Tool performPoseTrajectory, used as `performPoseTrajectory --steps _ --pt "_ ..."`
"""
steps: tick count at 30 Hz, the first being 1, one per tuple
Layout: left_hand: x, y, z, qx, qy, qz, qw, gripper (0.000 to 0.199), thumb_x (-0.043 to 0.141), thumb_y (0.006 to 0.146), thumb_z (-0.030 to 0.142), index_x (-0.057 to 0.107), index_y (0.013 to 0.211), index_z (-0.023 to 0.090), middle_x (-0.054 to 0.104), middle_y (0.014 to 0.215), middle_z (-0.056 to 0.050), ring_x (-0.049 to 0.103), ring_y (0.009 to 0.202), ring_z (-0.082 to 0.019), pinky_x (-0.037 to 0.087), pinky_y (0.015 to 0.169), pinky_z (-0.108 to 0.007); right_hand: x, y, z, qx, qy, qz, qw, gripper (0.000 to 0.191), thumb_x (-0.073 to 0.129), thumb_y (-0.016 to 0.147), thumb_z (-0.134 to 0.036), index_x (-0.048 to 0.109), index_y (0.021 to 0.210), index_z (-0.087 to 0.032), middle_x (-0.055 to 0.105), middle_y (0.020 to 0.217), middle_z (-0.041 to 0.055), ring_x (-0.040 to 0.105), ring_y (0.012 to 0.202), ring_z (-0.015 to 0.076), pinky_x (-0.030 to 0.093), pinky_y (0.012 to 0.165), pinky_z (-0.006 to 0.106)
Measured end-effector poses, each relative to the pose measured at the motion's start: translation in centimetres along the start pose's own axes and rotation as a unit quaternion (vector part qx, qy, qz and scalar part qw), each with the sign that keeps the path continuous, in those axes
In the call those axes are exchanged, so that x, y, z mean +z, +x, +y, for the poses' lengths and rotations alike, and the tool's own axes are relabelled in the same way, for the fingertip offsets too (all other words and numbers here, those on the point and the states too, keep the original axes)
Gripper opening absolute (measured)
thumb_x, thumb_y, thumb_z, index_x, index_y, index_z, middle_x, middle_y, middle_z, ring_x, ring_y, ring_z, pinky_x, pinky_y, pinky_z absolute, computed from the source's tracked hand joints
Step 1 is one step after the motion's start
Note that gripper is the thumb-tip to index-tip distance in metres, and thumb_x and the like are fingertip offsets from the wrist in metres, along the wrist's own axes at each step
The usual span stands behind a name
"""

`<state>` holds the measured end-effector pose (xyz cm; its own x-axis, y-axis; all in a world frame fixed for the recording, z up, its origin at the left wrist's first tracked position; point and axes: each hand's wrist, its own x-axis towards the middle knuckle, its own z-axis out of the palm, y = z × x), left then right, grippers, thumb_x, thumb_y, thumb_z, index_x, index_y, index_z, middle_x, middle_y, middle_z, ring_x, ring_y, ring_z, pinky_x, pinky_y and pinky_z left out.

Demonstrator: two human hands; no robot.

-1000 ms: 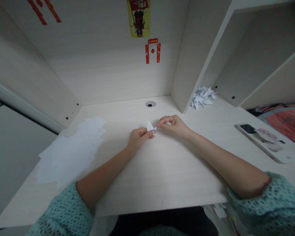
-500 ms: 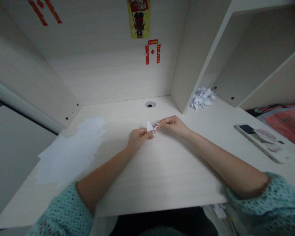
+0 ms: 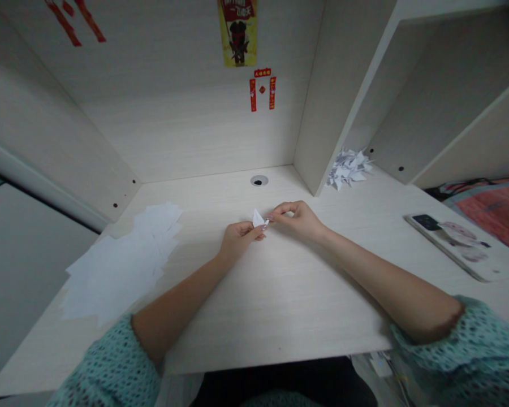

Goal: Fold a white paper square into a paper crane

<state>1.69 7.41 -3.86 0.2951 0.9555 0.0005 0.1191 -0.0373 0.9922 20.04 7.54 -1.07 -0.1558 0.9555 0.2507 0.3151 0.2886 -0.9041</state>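
Observation:
A small folded white paper piece [image 3: 258,219] is held up over the middle of the desk, one pointed part standing upright. My left hand [image 3: 240,236] pinches its base between thumb and fingers. From the other side, my right hand [image 3: 296,217] closes thumb and forefinger on the thin tip at the right of the piece. Both hands are close together, and their fingers hide part of the folds.
White paper sheets [image 3: 114,271] lie spread on the desk [image 3: 280,316] at the left. Beyond the upright divider [image 3: 322,113] is a pile of folded white papers [image 3: 350,168]. A phone [image 3: 453,243] and red cloth [image 3: 496,209] are at the right.
My right hand's fingertips have shifted slightly left, closer to the paper piece and my left thumb. My left hand has hardly moved.

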Motion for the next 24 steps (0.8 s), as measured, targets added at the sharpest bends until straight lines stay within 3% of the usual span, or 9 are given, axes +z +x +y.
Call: performPoseTrajectory --steps 7,11,16,19,24 --pt "-0.1 0.0 0.1 0.027 0.005 0.029 0.999 0.03 0.059 0.076 0.045 0.068 0.077 0.016 0.069 0.071 -0.004 0.062 0.067 -0.014 0.044 0.059 -0.022 -0.2 0.1 0.4 -0.042 -0.051 0.049 0.997 0.023 0.065 0.073 -0.037 0.073 0.072 -0.016 0.07 0.075 0.0068 0.063 0.073 0.019 0.044 0.071 0.029" --pt "-0.2 0.1 0.1 0.038 0.004 0.062 0.997 0.03 0.057 0.077 0.045 0.068 0.078 0.016 0.068 0.071 -0.004 0.061 0.065 -0.013 0.043 0.055 -0.021 0.2 0.2 0.8 -0.001 0.04 0.049 0.998 0.025 0.067 0.07 -0.04 0.072 0.072 -0.016 0.071 0.073 0.0067 0.062 0.069 0.0183 0.045 0.067 0.029" --pt "-0.2 0.0 0.3 0.06 -0.002 0.107 0.992 0.03 0.057 0.077 0.044 0.069 0.081 0.017 0.067 0.072 -0.004 0.059 0.062 -0.012 0.042 0.051 -0.021 2.3 -0.4 0.6 0.054 0.202 0.019 0.978 0.042 0.077 0.058 -0.036 0.07 0.094 -0.015 0.07 0.075 0.0045 0.062 0.067 0.0163 0.046 0.069 0.029" --pt "-0.1 -0.1 0.3 0.06 0.006 0.109 0.992 0.028 0.057 0.077 0.042 0.071 0.082 0.018 0.067 0.071 -0.002 0.055 0.058 -0.011 0.042 0.052 -0.021 3.3 -0.9 0.4 0.053 0.248 -0.02 0.967 0.035 0.075 0.061 -0.039 0.072 0.088 -0.017 0.071 0.076 0.0042 0.063 0.073 0.0175 0.045 0.074 0.03" --pt "0.2 -0.5 0.4 0.066 0.036 0.116 0.99 0.027 0.059 0.076 0.037 0.073 0.089 0.019 0.065 0.066 0.0 0.052 0.055 -0.01 0.043 0.054 -0.022 3.8 -1.0 0.5 0.08 0.257 0.023 0.963 0.028 0.074 0.061 -0.041 0.073 0.074 -0.017 0.069 0.069 0.0023 0.058 0.066 0.0146 0.043 0.066 0.028"
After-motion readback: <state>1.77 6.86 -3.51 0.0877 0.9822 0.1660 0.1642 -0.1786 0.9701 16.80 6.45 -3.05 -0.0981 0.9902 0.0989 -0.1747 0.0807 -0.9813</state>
